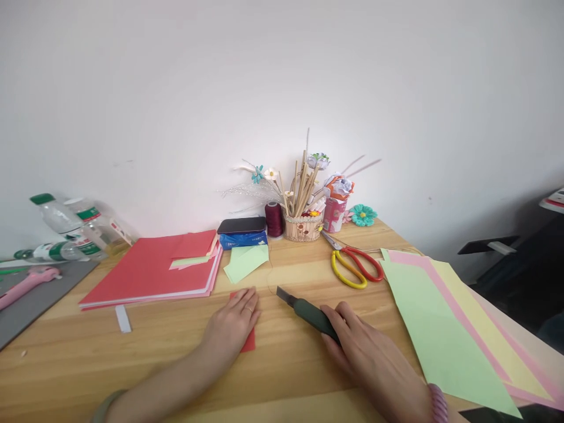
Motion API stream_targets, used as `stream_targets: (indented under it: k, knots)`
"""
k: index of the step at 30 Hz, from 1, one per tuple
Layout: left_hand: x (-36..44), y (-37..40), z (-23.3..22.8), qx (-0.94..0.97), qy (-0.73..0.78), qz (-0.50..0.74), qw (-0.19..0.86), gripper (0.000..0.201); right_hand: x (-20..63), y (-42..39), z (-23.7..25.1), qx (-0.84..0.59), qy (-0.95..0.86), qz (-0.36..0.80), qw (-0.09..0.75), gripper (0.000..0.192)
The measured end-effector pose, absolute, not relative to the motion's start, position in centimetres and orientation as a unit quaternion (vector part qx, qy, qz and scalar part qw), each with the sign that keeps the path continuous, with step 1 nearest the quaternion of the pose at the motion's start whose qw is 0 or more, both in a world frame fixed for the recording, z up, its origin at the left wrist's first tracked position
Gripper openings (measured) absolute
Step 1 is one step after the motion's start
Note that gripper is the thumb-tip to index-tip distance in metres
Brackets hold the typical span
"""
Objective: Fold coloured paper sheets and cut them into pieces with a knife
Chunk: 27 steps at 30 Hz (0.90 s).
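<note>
Head view shows a wooden table (282,358) where the left hand (231,326) lies flat, fingers spread, pinning a small red paper piece (250,342) just below a red paper stack (150,273). The right hand (361,346) is closed round a dark green utility knife (308,314), blade pointing up-left, clear of the piece. This looks like readying a cut: the blade must first meet the pinned paper's edge.

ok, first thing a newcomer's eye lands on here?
Probably the two hands at the near edge of the wooden table: the left hand lies flat on a small red paper, and the right hand grips a dark green knife. Next come the red paper stack at left, the pastel sheets at right, and the red and yellow scissors behind the knife.
</note>
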State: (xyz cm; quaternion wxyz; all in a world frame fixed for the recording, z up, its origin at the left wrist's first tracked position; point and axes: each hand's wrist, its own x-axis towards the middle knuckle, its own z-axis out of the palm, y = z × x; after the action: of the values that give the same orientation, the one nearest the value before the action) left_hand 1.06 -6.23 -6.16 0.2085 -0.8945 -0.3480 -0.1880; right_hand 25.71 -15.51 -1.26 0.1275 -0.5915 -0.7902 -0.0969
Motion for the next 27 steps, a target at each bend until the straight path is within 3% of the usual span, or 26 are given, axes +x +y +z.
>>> stream_targets:
  k: [5,14,21,27]
  knots:
    - [0.6,-6.5,-6.2,-0.905,-0.383,-0.103,0.156,0.04,25.9,-15.7,-1.7,-0.578,-0.8,-0.079,0.138,0.025]
    - [0.3,-7.7,-3.7,-0.904,-0.421,0.002,-0.079,0.063,25.5,-16.3,-1.7,-0.572,-0.806,-0.044,0.143,0.025]
    - [0.1,-7.6,-2.9,-0.89,-0.424,-0.007,-0.167,0.103,25.1,-17.1,-1.4,-0.569,-0.81,-0.021,0.137,0.037]
    - [-3.2,-7.3,-2.2,-0.906,-0.373,-0.044,-0.197,0.088,24.6,-18.3,-1.4,-0.557,-0.814,0.039,0.163,0.043]
